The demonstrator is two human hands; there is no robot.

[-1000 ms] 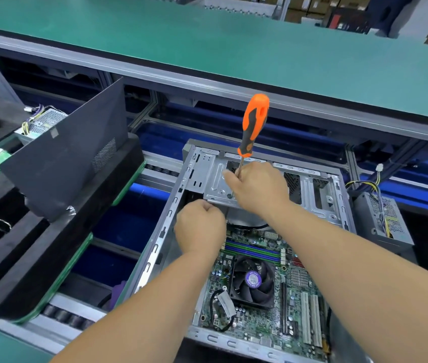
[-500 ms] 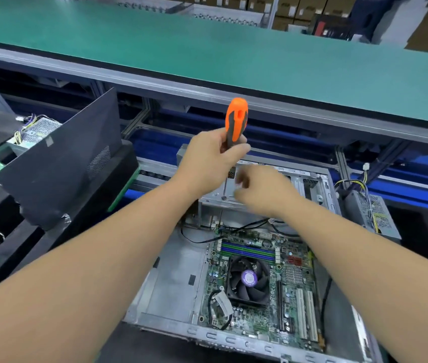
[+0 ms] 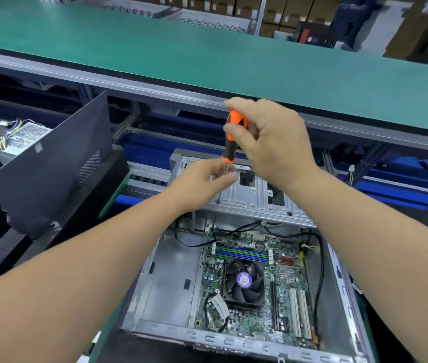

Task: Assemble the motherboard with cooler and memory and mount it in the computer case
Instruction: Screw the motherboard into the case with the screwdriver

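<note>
Motherboard lies flat inside the open computer case, its long axis running away from the viewer toward the drive cage. It is a green circuit board, densely studded with small parts; a square black cooler with a round purple hub sits at its middle, blue and green memory slots cross its far end, and white expansion slots run lengthwise along its right side. The case is bare grey sheet metal with punched holes, resting on a green-edged desk.

Over the cage, the right hand has its fingers curled around the orange and black handle of a screwdriver, which stands nearly upright, tip down. The left hand pinches the thin shaft low down, fingertips together.

Half a second ago the left hand held the handle; the hands have since swapped places. A dark side panel leans at left.
</note>
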